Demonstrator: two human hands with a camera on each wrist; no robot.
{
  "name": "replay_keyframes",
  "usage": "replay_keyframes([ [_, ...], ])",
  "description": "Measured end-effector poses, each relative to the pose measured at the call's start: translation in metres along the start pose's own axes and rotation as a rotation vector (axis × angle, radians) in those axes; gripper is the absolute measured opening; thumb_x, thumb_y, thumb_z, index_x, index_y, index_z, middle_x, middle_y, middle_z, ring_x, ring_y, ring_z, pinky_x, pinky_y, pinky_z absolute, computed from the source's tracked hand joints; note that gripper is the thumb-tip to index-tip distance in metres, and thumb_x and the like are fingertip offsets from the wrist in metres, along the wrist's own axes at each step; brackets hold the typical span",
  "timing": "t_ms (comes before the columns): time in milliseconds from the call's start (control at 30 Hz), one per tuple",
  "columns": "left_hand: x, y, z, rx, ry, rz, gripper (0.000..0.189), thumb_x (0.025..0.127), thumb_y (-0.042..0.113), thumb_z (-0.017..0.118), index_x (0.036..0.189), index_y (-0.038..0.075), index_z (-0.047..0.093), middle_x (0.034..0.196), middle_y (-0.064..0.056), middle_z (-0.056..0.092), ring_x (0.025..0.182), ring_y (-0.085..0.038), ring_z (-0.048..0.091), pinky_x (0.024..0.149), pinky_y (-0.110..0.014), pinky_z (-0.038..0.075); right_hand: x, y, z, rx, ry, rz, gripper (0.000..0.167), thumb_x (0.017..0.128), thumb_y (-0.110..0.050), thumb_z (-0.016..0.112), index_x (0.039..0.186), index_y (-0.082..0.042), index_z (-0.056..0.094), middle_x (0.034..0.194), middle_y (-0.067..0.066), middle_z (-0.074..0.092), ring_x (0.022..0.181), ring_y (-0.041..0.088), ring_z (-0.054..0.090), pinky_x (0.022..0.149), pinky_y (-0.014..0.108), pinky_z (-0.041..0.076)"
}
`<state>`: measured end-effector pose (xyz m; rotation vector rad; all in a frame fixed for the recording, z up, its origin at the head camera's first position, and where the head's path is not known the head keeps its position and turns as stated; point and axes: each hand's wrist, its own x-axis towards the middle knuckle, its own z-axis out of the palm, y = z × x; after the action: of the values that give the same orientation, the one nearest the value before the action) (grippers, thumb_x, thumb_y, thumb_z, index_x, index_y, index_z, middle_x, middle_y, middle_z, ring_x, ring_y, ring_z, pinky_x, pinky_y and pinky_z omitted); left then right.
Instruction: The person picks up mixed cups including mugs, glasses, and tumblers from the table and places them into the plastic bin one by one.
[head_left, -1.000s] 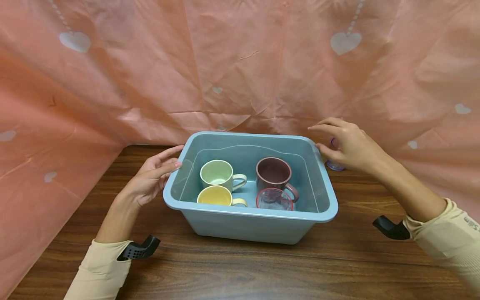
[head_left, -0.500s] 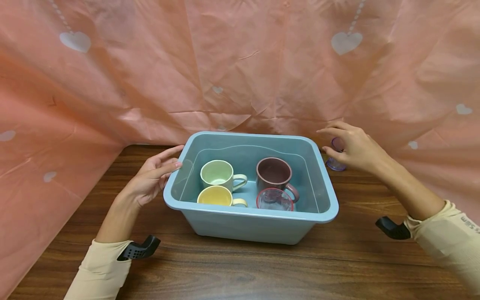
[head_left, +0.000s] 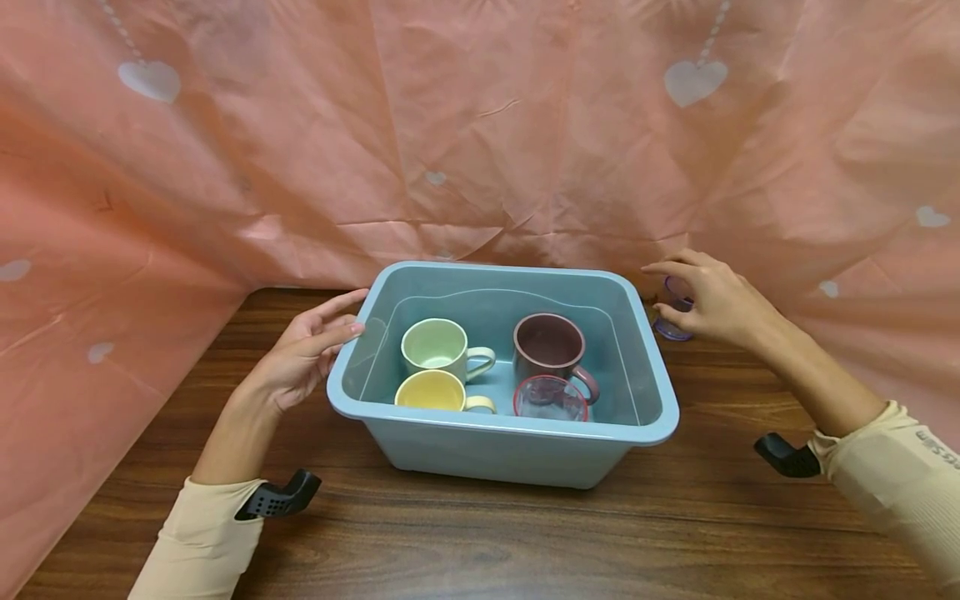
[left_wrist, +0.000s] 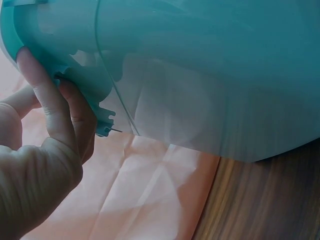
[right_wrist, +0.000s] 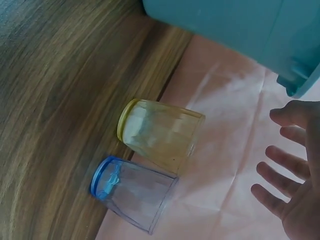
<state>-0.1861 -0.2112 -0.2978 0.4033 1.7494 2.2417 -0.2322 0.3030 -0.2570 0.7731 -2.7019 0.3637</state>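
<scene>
A light blue plastic tub (head_left: pixel 495 450) stands on the table, holding a pale green mug (head_left: pixel 435 346), a yellow cup (head_left: pixel 431 392), a maroon mug (head_left: pixel 549 342) and a clear tumbler with a red rim (head_left: pixel 550 400). My left hand (head_left: pixel 303 354) grips the tub's left rim, thumb at the edge and fingers tucked beneath it. My right hand (head_left: pixel 708 300) hovers beyond the tub's right rim, fingers loosely bent and holding nothing. Beside it, partly hidden in the head view, is a clear tumbler with a blue base (right_wrist: pixel 135 192); a yellow-tinted tumbler (right_wrist: pixel 162 132) stands alongside in the right wrist view.
A pink sheet (head_left: pixel 525 125) with pale hearts hangs behind and on the left of the brown wooden table (head_left: pixel 480 542). The tub's high wall lies between my two hands. Both tumblers stand by the table's back edge.
My right hand has left the tub's right rim and shifted a little right, over the tumblers' area. The left hand and the tub hold their places.
</scene>
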Motion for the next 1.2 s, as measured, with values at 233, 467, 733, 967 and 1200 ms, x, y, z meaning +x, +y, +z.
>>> replay_keyframes([
  [233, 0.000, -0.001, 0.000, -0.002, 0.000, -0.001, 0.060, 0.106, 0.000, 0.055, 0.159, 0.001, 0.027, 0.105, -0.008, 0.067, 0.084, -0.011, 0.071, 0.070, -0.024, 0.062, 0.001, 0.010, 0.007, -0.015, -0.065, 0.025, 0.058, 0.080, -0.006, 0.083, 0.134, 0.003, 0.064, 0.131, 0.028, 0.058, 0.122, 0.049, 0.054, 0.097, 0.067, 0.046],
  [467, 0.002, -0.002, 0.000, -0.004, 0.007, -0.004, 0.058, 0.105, 0.000, 0.056, 0.158, 0.003, 0.032, 0.104, -0.008, 0.067, 0.082, -0.011, 0.071, 0.070, -0.024, 0.062, 0.001, 0.027, 0.017, -0.040, -0.133, 0.055, 0.065, 0.080, -0.011, 0.085, 0.137, 0.006, 0.059, 0.133, 0.033, 0.055, 0.120, 0.053, 0.053, 0.095, 0.071, 0.045],
  [733, 0.001, -0.003, 0.000, -0.010, 0.007, 0.001, 0.059, 0.106, 0.000, 0.055, 0.159, 0.003, 0.029, 0.106, -0.008, 0.067, 0.083, -0.011, 0.072, 0.071, -0.024, 0.063, 0.004, 0.035, 0.023, -0.071, -0.144, 0.059, 0.066, 0.079, -0.013, 0.086, 0.137, 0.004, 0.060, 0.133, 0.033, 0.055, 0.119, 0.053, 0.053, 0.088, 0.071, 0.047],
  [967, 0.000, -0.002, 0.000, -0.015, 0.001, -0.008, 0.061, 0.106, -0.001, 0.055, 0.159, 0.002, 0.027, 0.103, -0.007, 0.067, 0.079, -0.010, 0.070, 0.068, -0.023, 0.062, 0.006, 0.046, 0.028, -0.105, -0.188, 0.077, 0.069, 0.080, -0.017, 0.085, 0.139, 0.004, 0.058, 0.137, 0.035, 0.053, 0.122, 0.057, 0.051, 0.083, 0.072, 0.048],
  [1200, 0.000, -0.001, 0.001, -0.009, 0.002, -0.009, 0.060, 0.106, -0.001, 0.055, 0.159, 0.002, 0.028, 0.103, -0.007, 0.067, 0.079, -0.010, 0.070, 0.068, -0.024, 0.062, 0.009, 0.059, 0.033, -0.124, -0.213, 0.105, 0.069, 0.081, -0.018, 0.084, 0.140, 0.004, 0.057, 0.140, 0.035, 0.051, 0.124, 0.057, 0.049, 0.084, 0.073, 0.047],
])
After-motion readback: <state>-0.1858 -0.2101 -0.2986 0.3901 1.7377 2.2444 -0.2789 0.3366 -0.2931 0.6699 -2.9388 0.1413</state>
